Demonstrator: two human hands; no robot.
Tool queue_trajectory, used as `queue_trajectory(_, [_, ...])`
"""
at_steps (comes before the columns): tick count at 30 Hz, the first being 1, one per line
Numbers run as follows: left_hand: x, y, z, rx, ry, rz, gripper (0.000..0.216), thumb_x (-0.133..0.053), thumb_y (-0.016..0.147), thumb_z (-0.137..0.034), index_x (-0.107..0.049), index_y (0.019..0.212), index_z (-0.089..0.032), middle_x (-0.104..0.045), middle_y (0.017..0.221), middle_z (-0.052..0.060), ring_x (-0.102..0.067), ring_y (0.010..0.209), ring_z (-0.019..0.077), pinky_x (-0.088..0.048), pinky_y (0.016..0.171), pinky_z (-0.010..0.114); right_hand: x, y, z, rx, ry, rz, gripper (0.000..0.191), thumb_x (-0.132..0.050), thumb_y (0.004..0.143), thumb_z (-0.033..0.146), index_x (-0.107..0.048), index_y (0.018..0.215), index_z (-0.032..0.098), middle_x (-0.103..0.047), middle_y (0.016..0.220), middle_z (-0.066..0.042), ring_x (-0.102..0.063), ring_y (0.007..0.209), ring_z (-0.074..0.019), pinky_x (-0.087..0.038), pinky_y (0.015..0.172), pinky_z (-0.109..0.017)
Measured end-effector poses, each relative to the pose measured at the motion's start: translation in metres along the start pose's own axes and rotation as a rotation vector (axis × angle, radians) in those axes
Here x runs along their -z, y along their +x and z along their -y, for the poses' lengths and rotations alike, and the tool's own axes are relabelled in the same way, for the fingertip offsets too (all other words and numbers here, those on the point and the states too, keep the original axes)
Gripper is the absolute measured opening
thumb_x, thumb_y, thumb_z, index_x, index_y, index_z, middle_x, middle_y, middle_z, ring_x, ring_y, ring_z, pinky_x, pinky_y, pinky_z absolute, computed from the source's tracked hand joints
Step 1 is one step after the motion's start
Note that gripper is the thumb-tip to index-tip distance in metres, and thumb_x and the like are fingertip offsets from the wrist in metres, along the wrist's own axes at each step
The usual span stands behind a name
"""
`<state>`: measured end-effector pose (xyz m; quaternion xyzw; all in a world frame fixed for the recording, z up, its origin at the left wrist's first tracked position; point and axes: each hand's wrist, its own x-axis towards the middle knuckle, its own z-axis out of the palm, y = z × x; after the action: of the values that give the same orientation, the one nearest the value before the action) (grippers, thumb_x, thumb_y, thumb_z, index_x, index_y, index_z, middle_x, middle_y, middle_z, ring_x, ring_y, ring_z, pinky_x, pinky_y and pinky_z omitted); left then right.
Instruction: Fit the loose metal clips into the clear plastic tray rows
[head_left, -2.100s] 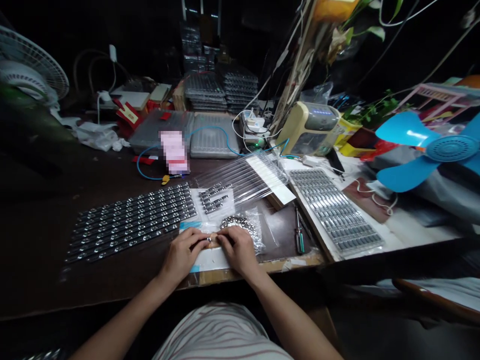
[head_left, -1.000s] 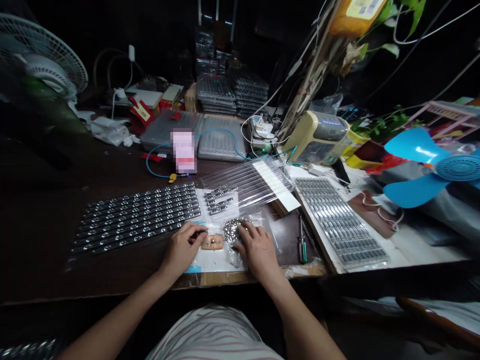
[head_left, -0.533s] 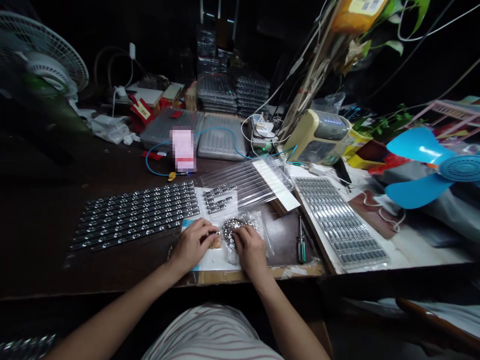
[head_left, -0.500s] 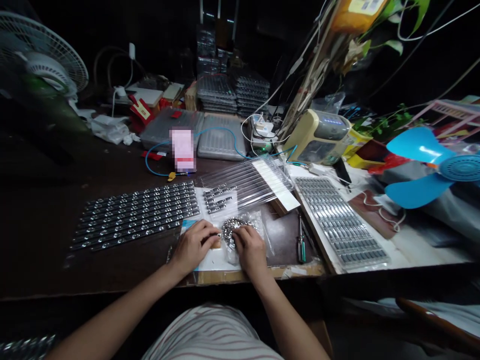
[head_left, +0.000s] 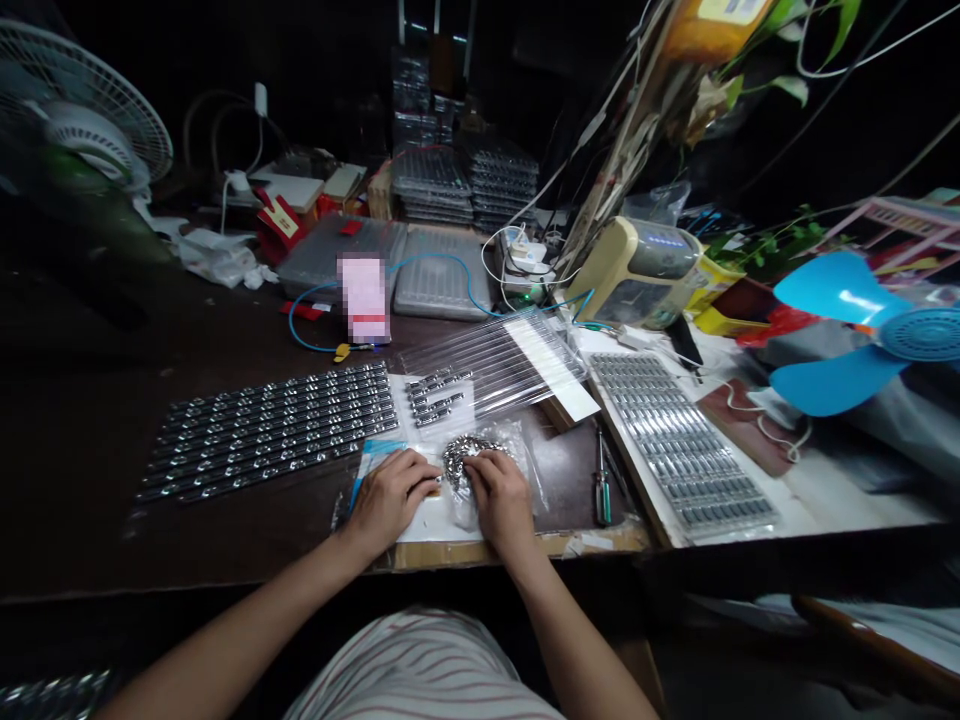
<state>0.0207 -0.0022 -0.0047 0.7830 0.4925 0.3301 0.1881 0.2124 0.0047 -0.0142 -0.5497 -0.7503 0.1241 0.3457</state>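
My left hand [head_left: 391, 496] rests at the table's front edge, thumb and fingers pinched together over a small tan block that is mostly hidden; a tiny shiny bit shows at the fingertips, too small to name. Beside it, my right hand [head_left: 504, 496] has its fingertips drawn together at a pile of small shiny metal parts [head_left: 459, 455] on a clear plastic bag [head_left: 529, 470]. Whatever those fingers grip is hidden. Beneath the hands lies a white and blue sheet [head_left: 379, 455]. Just beyond, short dark metal-banded strips [head_left: 435, 395] lie on white paper.
Rows of dark strips with shiny fittings [head_left: 270, 430] cover the table's left. Clear tubes [head_left: 480, 365] lie behind the hands. To the right are a green-handled screwdriver [head_left: 603, 490], a tray of metal parts [head_left: 679, 440] and a blue fan [head_left: 840, 335]. A phone-like object [head_left: 364, 300] stands behind.
The thumb and fingers of my left hand have closed together and now cover more of the tan block. My right hand stays at the metal parts, almost unmoved.
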Motion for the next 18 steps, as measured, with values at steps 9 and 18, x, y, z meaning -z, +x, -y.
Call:
queue_trajectory(9, [0.002,0.002,-0.003,0.021,-0.061,-0.028,0.014,-0.057,0.087,-0.019,-0.07,0.09,-0.021,-0.066,0.084,0.004,-0.06,0.082,0.0173,-0.047,0.076,0.03,0.003,0.0,0.003,0.024,0.054,-0.041,0.02,-0.048,0.094,0.024,-0.067,0.098,0.022,-0.067,0.096,-0.007,-0.06,0.09,-0.0194,-0.047,0.081,-0.032])
queue_trajectory(18, [0.056,0.013,0.034,0.217,0.405,-0.216,0.011,-0.063,0.082,-0.033,-0.07,0.082,-0.025,-0.069,0.091,0.003,-0.056,0.092,0.0244,-0.036,0.08,0.038,0.008,0.001,0.016,0.107,0.046,-0.011,0.011,-0.056,0.091,0.023,-0.067,0.09,0.023,-0.071,0.088,-0.003,-0.06,0.082,-0.0182,-0.041,0.076,-0.031])
